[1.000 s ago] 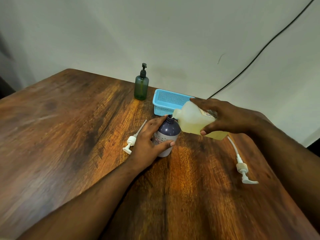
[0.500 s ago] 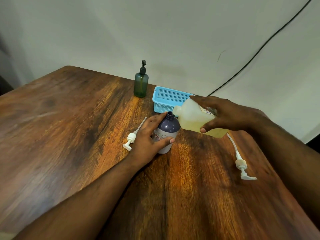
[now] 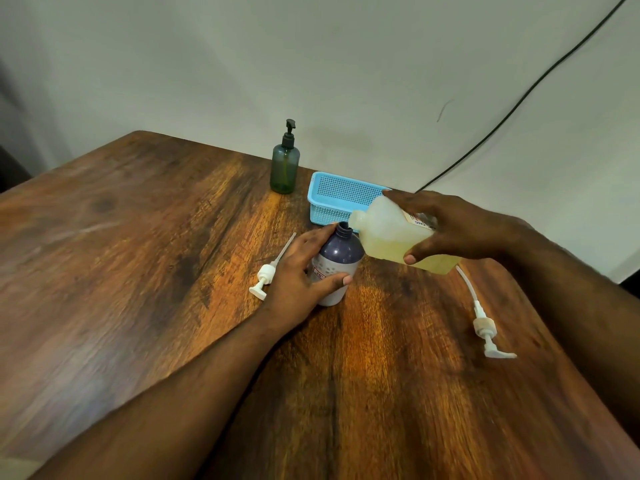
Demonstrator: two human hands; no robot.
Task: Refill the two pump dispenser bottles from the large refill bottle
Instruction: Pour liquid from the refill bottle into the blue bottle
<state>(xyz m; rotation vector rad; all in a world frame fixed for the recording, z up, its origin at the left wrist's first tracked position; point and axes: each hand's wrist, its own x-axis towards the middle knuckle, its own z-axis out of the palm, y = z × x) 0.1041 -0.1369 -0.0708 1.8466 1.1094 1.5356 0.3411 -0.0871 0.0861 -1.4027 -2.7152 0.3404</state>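
A purple dispenser bottle [image 3: 337, 261] stands uncapped on the wooden table [image 3: 138, 271], and my left hand [image 3: 298, 271] grips its side. My right hand [image 3: 457, 226] holds the large translucent refill bottle [image 3: 388, 233] of yellowish liquid, tipped on its side with its open mouth right beside the purple bottle's neck. A white pump head [image 3: 266, 275] with its tube lies left of the purple bottle. A green dispenser bottle [image 3: 284, 168] with a black pump stands at the table's back edge.
A light blue perforated basket [image 3: 337, 199] sits behind the bottles. A second, larger white pump [image 3: 485, 327] with a long tube lies on the table to the right. A black cable [image 3: 519, 98] runs along the wall.
The refill bottle's mouth has lifted slightly and sits a little right of the purple bottle's neck. The view has shifted a bit; my left hand keeps its grip.
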